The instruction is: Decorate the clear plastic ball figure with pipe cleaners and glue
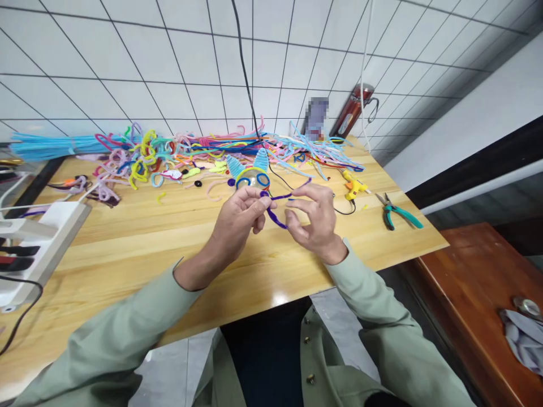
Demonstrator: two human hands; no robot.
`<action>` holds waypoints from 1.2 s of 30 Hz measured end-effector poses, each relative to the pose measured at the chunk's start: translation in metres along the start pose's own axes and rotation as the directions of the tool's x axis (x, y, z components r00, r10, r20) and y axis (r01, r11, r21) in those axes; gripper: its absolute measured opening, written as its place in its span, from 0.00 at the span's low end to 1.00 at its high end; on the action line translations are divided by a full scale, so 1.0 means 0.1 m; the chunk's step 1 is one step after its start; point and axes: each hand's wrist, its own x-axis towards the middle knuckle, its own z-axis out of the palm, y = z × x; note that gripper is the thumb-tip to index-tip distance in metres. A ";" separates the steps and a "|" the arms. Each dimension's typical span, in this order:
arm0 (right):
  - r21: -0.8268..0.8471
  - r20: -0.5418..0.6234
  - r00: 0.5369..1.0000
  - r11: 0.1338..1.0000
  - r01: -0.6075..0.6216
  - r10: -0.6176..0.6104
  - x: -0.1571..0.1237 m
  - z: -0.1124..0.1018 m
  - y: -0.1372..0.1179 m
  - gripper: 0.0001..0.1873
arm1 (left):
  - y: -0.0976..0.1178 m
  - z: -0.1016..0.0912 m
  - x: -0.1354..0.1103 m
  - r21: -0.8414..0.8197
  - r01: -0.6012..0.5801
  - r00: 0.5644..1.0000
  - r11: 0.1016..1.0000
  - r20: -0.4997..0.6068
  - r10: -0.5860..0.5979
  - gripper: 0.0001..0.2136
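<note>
Both my hands are raised over the middle of a wooden table (139, 237). My left hand (240, 217) pinches one end of a dark purple pipe cleaner (278, 198) between thumb and fingers. My right hand (314, 217) pinches the other part of it, and the pipe cleaner bends in a loop between them. Just behind my hands lies a small craft figure (252, 172) with blue coiled ears, a yellow outline and blue ring eyes.
A big tangle of coloured pipe cleaners (178, 150) covers the table's far side, with a blue bundle (46, 146) at the left. A yellow glue gun (354, 185) and teal-handled pliers (396, 213) lie at the right. A white power strip (38, 243) sits at the left edge.
</note>
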 end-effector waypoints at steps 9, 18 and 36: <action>0.619 0.313 0.585 0.306 -0.723 0.749 -0.05 0.02 -0.17 0.28 | -0.02 0.11 -0.12 -0.096 0.261 0.959 0.961 0.142 -0.246 0.28; 0.688 0.361 0.492 0.130 -0.714 0.792 0.15 0.05 -0.13 0.38 | -0.31 0.21 -0.22 0.026 0.229 0.957 0.973 0.179 -0.230 0.24; 0.516 0.184 0.632 0.473 -0.714 0.753 -0.02 0.06 -0.13 0.34 | -0.37 0.21 -0.17 -0.002 0.209 0.978 0.978 0.017 -0.209 0.24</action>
